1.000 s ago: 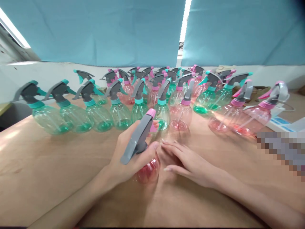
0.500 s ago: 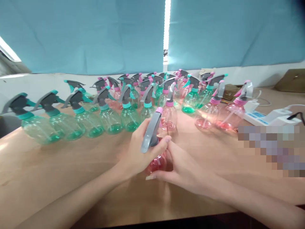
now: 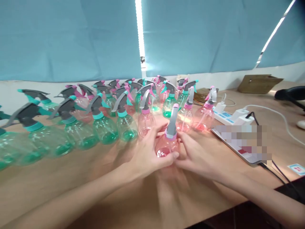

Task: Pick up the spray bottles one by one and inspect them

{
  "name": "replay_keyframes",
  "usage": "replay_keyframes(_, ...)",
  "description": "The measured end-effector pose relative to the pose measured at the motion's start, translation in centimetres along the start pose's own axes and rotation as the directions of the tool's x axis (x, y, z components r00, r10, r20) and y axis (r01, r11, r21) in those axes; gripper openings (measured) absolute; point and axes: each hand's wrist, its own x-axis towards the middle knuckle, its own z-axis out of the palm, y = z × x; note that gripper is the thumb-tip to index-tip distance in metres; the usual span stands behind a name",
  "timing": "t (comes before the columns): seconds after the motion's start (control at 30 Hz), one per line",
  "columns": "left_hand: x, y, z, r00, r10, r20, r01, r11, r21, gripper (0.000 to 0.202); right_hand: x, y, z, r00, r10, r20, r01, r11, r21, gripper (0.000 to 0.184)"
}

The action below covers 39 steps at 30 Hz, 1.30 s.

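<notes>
Between my two hands is a pink spray bottle (image 3: 164, 146) with a grey trigger head and a pink collar, standing roughly upright. My left hand (image 3: 151, 151) wraps round its left side, the thumb across the front. My right hand (image 3: 194, 152) grips the right side, its fingers partly hidden behind the bottle. Just beyond stand more pink spray bottles: one (image 3: 145, 122) behind my left hand, one (image 3: 184, 116) behind the held bottle, and another (image 3: 204, 116) farther right. A green spray bottle (image 3: 127, 127) stands left of these, at the end of a front row.
Several green spray bottles (image 3: 81, 135) line the left, with mixed pink and green ones behind. To the right lie a power strip (image 3: 225, 117) with white chargers, a phone (image 3: 235, 146) and cables. A brown box (image 3: 258, 83) sits near the blue curtain (image 3: 190, 38).
My view has turned to the right. My hands have moved from the bottle's upper part to its body, and the bottle now stands closer to the other pink ones.
</notes>
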Motion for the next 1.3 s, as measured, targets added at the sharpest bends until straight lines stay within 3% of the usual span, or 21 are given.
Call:
replay_keyframes(0.07, -0.4, -0.5, -0.4, 1.0, 0.012, 0.022, -0.014, 0.997, 0.082, 0.062, 0.5, 1.2, -0.3, 0.998, 0.066, -0.015, -0.066, 0.998, 0.006, 0.062)
replay_keyframes(0.2, -1.3, -1.6, -1.0, 0.997, -0.075, -0.023, 0.078, 0.979, 0.187, 0.048, 2.2, 2.9, 0.0, 0.985, 0.17, -0.01, -0.169, 0.985, 0.03, 0.064)
replay_keyframes(0.33, -1.6, -2.6, -1.1, 0.987, -0.161, -0.018, 0.161, 0.962, 0.22, 0.039, 4.1, 4.0, 0.9, 0.99, 0.132, -0.054, -0.126, 0.986, 0.107, 0.061)
replay_keyframes(0.53, -1.7, -3.5, -0.8, 0.976, -0.215, 0.018, 0.206, 0.955, 0.213, 0.029, 6.1, 4.5, 1.9, 0.98, 0.123, -0.156, -0.129, 0.991, -0.027, 0.053)
replay_keyframes(0.9, -2.0, -4.3, 0.2, 0.963, -0.255, 0.093, 0.241, 0.961, 0.136, 0.027, 8.1, 5.0, 2.8, 0.977, 0.125, -0.174, -0.131, 0.991, -0.022, 0.052)
replay_keyframes(1.1, -1.8, -4.4, -0.3, 0.959, -0.271, 0.082, 0.261, 0.959, 0.114, 0.026, 7.8, 4.7, 2.5, 0.975, 0.126, -0.181, -0.13, 0.991, -0.009, 0.051)
replay_keyframes(1.3, 0.1, -3.6, -0.8, 0.959, -0.279, 0.058, 0.274, 0.958, 0.082, 0.024, 4.9, 4.0, -0.4, 0.938, 0.225, -0.262, -0.198, 0.972, 0.124, 0.044)
